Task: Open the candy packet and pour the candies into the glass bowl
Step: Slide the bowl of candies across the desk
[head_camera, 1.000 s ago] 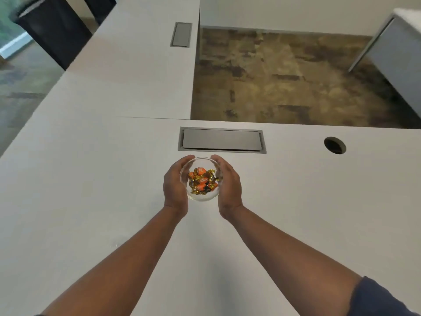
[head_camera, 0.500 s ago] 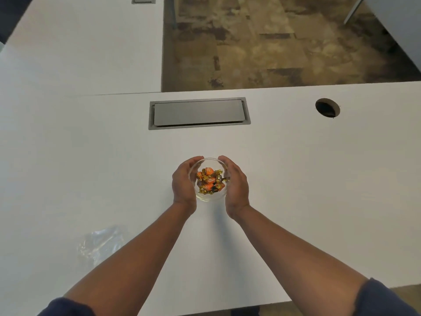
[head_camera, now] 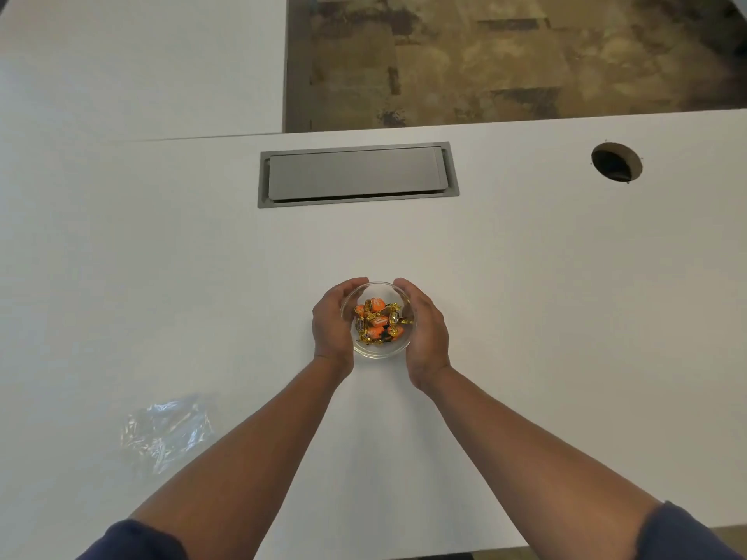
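We cupped the glass bowl (head_camera: 378,351) between both hands at the centre of the frame. Left hand (head_camera: 332,326) wrapped the bowl's left wall, fingers curled around its far rim; right hand (head_camera: 427,334) pressed the right wall the same way. Both grips were closed on the glass, palms facing each other.

Candies (head_camera: 378,322) sat inside the bowl, orange and gold wrappers heaped together. Bowl appeared to rest on the white counter (head_camera: 566,297).

Candy packet (head_camera: 167,430), clear and crumpled, lay flat on the counter at lower left of the frame, well apart from the bowl and beside the left forearm.

Grey hatch (head_camera: 357,174) was set into the counter above the bowl; round cable hole (head_camera: 616,161) at upper right. Patterned floor (head_camera: 505,54) showed across the top.
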Available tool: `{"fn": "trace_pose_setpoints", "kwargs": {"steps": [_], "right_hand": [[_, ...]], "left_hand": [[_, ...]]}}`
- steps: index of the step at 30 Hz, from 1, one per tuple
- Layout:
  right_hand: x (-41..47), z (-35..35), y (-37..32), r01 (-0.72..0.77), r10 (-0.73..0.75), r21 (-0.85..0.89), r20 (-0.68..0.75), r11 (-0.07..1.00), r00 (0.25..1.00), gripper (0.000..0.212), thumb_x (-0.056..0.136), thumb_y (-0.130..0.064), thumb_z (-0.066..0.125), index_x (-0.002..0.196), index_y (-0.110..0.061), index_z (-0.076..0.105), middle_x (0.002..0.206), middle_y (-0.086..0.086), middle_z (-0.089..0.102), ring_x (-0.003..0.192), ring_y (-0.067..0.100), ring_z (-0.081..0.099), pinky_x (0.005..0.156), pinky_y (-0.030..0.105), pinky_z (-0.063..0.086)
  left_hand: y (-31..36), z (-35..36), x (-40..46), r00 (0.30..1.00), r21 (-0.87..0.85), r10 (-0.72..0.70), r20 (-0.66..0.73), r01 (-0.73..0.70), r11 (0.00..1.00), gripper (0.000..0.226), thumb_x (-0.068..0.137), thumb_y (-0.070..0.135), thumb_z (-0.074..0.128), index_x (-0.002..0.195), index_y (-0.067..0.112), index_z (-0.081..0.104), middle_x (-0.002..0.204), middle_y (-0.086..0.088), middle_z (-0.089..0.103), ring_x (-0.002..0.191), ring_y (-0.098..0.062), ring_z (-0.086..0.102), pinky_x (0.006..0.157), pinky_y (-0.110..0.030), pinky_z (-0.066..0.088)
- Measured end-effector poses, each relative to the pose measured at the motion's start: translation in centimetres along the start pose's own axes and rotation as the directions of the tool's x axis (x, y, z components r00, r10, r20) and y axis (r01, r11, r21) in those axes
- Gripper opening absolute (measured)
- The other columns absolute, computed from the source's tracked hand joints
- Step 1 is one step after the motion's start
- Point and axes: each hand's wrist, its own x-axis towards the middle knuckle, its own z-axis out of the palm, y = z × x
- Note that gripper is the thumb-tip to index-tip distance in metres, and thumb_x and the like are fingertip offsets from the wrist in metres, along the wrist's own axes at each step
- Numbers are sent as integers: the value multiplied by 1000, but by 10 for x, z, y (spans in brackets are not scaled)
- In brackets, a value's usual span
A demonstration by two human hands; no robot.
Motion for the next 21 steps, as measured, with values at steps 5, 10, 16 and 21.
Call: {"fn": "trace_pose_setpoints", "kwargs": {"steps": [5, 10, 16, 21], "right_hand": [[4, 1, 2, 5, -5, -5, -3, 1000, 1000, 30, 103, -28, 53, 121, -21, 75, 120, -13, 75, 105, -2, 68, 85, 17, 52], [6, 1, 5, 13, -13, -9, -3, 1000, 1000, 29, 103, -27, 52, 120, -22, 76, 115, -17, 76, 101, -6, 68, 78, 12, 54], [4, 4, 6, 1, 0, -21, 9, 1000, 1000, 29, 103, -28, 52, 121, -22, 75, 121, -12, 74, 108, 0, 67, 87, 19, 53], [4, 3, 7, 9, -8, -35, 30, 999, 1000, 31, 105, -28, 49, 124, -24, 73, 124, -13, 72, 111, 1, 65, 88, 20, 52]], "left_hand": [[0, 0, 3, 1000, -13, -1, 1, 1, 1000, 34, 104, -1, 47, 108, 18, 75, 108, 8, 75, 96, 7, 69, 74, -8, 53], [-1, 0, 4, 1000, -21, -11, -5, 11, 1000, 31, 106, 3, 46, 113, 12, 74, 108, 8, 74, 92, 13, 68, 71, -4, 51], [0, -4, 3, 1000, 3, -11, -4, 11, 1000, 29, 106, 5, 47, 113, 12, 74, 109, 6, 74, 91, 14, 67, 70, -5, 51], [1, -5, 3, 1000, -2, -14, -1, 14, 1000, 29, 106, 4, 47, 111, 14, 73, 107, 7, 73, 90, 14, 67, 70, -5, 52]]}}
